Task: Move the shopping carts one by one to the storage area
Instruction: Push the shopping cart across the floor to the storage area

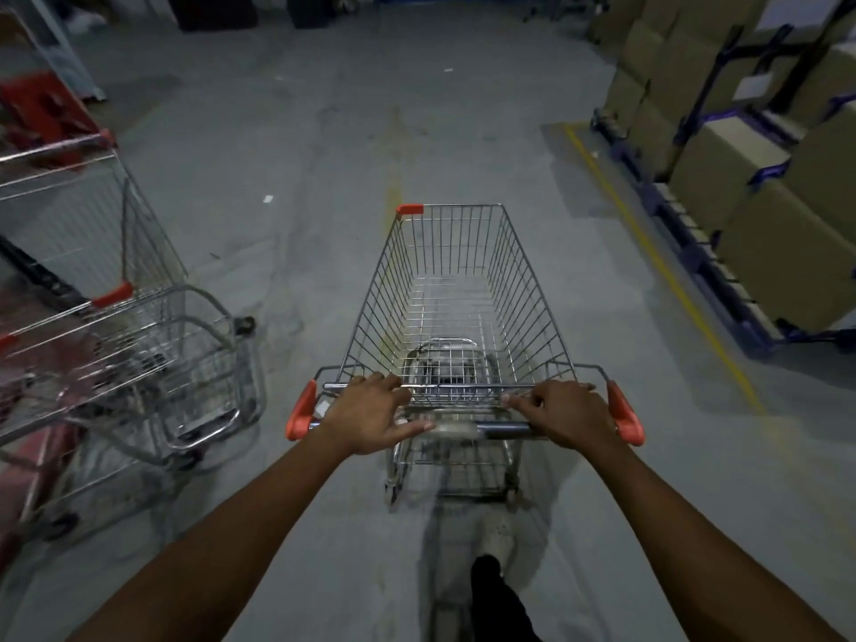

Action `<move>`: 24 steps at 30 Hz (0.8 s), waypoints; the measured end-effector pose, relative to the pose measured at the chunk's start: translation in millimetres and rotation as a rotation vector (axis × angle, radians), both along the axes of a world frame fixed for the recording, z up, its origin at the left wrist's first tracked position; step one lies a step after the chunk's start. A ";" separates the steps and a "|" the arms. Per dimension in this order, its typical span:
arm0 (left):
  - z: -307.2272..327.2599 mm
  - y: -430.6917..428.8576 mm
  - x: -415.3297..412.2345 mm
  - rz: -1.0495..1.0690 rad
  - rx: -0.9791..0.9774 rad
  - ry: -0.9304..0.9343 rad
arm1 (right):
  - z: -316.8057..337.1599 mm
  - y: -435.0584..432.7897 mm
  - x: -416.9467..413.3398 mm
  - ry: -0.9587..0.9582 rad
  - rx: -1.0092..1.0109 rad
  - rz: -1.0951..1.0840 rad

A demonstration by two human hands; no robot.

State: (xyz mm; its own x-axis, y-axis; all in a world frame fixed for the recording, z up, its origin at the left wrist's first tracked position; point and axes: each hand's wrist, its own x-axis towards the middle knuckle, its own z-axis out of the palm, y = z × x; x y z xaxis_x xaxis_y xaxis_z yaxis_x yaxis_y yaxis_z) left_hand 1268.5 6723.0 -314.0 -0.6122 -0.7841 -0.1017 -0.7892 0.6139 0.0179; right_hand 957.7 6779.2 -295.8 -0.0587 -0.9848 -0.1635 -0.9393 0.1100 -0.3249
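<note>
Parked carts (pixel 116 326) blurred — cut off at the edge (boxes (pixel 741 187) likewise).

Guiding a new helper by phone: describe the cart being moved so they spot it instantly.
On the grey floor, between cardboard boxes on the right and nested carts on the left, stands one shopping cart. The left hand and right hand are on its handle end. Only it stands alone.
</note>
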 end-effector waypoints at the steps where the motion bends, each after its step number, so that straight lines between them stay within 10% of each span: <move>1: -1.1 -21.6 -7.2 0.001 -0.002 -0.006 | -1.2 -23.0 -7.5 -0.019 0.007 0.003; 24: -5.5 -484.9 -128.9 0.133 0.000 0.290 | -14.0 -487.6 -126.9 0.040 -0.047 -0.137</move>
